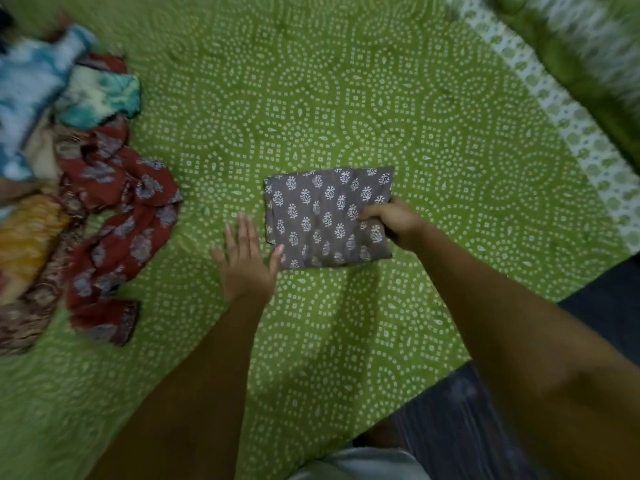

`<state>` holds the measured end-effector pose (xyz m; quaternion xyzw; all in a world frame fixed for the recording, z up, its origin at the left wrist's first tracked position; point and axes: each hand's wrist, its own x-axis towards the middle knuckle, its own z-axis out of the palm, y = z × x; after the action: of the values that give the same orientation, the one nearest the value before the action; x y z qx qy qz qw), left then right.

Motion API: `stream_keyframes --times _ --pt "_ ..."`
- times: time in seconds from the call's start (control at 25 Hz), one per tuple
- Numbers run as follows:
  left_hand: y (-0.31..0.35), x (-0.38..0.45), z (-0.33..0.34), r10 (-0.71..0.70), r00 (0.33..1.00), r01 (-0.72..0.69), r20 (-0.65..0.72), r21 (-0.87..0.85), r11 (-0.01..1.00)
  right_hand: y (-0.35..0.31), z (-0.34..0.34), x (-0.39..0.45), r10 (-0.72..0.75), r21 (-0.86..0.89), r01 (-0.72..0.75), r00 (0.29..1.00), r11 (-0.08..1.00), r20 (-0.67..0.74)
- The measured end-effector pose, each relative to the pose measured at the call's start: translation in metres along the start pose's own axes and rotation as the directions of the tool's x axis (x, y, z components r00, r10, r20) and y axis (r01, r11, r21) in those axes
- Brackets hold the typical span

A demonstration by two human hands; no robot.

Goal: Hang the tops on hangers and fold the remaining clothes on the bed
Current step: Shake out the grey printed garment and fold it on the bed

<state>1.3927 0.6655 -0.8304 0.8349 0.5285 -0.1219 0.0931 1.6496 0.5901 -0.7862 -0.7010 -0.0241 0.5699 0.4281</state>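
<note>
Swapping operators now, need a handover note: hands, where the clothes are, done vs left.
Right hand: grips the right edge of the folded grey printed garment, which lies flat on the green bedspread.
Left hand: open, fingers straight, flat on the bedspread; thumb touches the garment's lower left corner.
Unfolded pile at the left edge of the bed: red floral piece, blue tie-dye, teal, yellow and brown patterned pieces, all crumpled.
Done: the grey garment looks folded into a neat rectangle.
Left: set it aside, then work through the pile. No hangers in view, so I cannot tell whether any tops are hung.
</note>
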Motion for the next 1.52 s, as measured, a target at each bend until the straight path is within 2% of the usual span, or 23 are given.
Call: stream_keyframes --times 0.12,0.2,0.24,0.28,0.32,0.4,0.48,0.52,0.56,0.64,0.68,0.72,0.76,0.84,0.92,1.04,1.16,1.28,1.36,1.44,1.52 --pt "0.010 -0.035 -0.072 -0.123 0.989 0.140 0.085 -0.238 0.961 -0.063 0.027 -0.064 -0.030 0.087 0.019 0.991 0.996 0.128" --pt "0.012 -0.057 -0.120 -0.149 0.973 0.218 0.174 -0.508 0.833 -0.110 0.048 -0.131 -0.083 0.082 0.072 0.986 0.994 0.144" --pt "0.013 -0.070 -0.145 -0.131 0.958 0.268 0.254 -0.643 0.717 -0.131 0.054 -0.168 -0.115 0.066 0.106 0.982 0.992 0.149" --pt "0.015 -0.082 -0.172 -0.102 0.933 0.341 0.344 -0.758 0.556 -0.149 0.054 -0.205 -0.165 0.071 0.155 0.974 0.985 0.157" --pt "0.016 -0.094 -0.201 -0.054 0.883 0.447 0.465 -0.803 0.393 -0.166 0.050 -0.247 -0.227 0.099 0.212 0.960 0.972 0.166" --pt "0.017 -0.111 -0.251 0.084 0.767 0.621 0.636 -0.769 0.150 -0.189 0.029 -0.330 -0.310 0.207 0.282 0.943 0.937 0.118" --pt "0.032 -0.119 -0.294 0.223 0.733 0.666 0.642 -0.745 -0.043 -0.203 -0.003 -0.398 -0.375 0.355 0.340 0.927 0.871 0.031" --pt "0.046 -0.128 -0.319 0.309 0.740 0.652 0.598 -0.750 -0.110 -0.203 -0.022 -0.430 -0.408 0.408 0.374 0.913 0.833 -0.003" --pt "0.064 -0.140 -0.342 0.406 0.747 0.618 0.527 -0.774 -0.133 -0.196 -0.040 -0.457 -0.425 0.444 0.397 0.904 0.803 -0.041" --pt "0.114 -0.168 -0.387 0.535 0.744 0.521 0.401 -0.849 -0.088 -0.171 -0.076 -0.496 -0.408 0.471 0.418 0.904 0.777 -0.129" --pt "0.138 -0.178 -0.401 0.520 0.777 0.466 0.356 -0.880 -0.094 -0.154 -0.095 -0.505 -0.377 0.482 0.406 0.912 0.777 -0.161" --pt "0.162 -0.184 -0.411 0.532 0.780 0.463 0.330 -0.876 -0.136 -0.136 -0.115 -0.513 -0.340 0.496 0.387 0.922 0.777 -0.186" --pt "0.187 -0.186 -0.417 0.584 0.742 0.507 0.330 -0.846 -0.166 -0.118 -0.136 -0.518 -0.311 0.518 0.378 0.926 0.767 -0.216" --pt "0.244 -0.193 -0.421 0.637 0.687 0.530 0.350 -0.841 -0.110 -0.083 -0.183 -0.527 -0.295 0.576 0.413 0.910 0.705 -0.292" --pt "0.305 -0.200 -0.414 0.713 0.604 0.568 0.356 -0.820 -0.072 -0.059 -0.229 -0.536 -0.305 0.643 0.473 0.881 0.603 -0.361" --pt "0.403 -0.240 -0.405 0.843 0.416 0.596 0.340 -0.803 0.030 -0.031 -0.303 -0.554 -0.310 0.703 0.553 0.833 0.446 -0.458" --pt "0.495 -0.276 -0.395 0.889 0.273 0.570 0.367 -0.806 0.159 0.006 -0.381 -0.575 -0.227 0.685 0.613 0.787 0.394 -0.573" --pt "0.581 -0.315 -0.386 0.890 0.150 0.450 0.430 -0.832 0.325 0.043 -0.454 -0.603 -0.176 0.639 0.657 0.739 0.400 -0.650" --pt "0.635 -0.336 -0.378 0.860 0.102 0.283 0.500 -0.844 0.456 0.060 -0.495 -0.617 -0.113 0.586 0.679 0.691 0.443 -0.714" --pt "0.695 -0.353 -0.362 0.807 0.074 0.069 0.586 -0.810 0.582 0.079 -0.534 -0.626 -0.011 0.530 0.699 0.609 0.480 -0.793" --pt "0.755 -0.369 -0.344 0.792 0.061 -0.078 0.608 -0.788 0.611 0.098 -0.569 -0.631 0.061 0.467 0.737 0.505 0.489 -0.861"
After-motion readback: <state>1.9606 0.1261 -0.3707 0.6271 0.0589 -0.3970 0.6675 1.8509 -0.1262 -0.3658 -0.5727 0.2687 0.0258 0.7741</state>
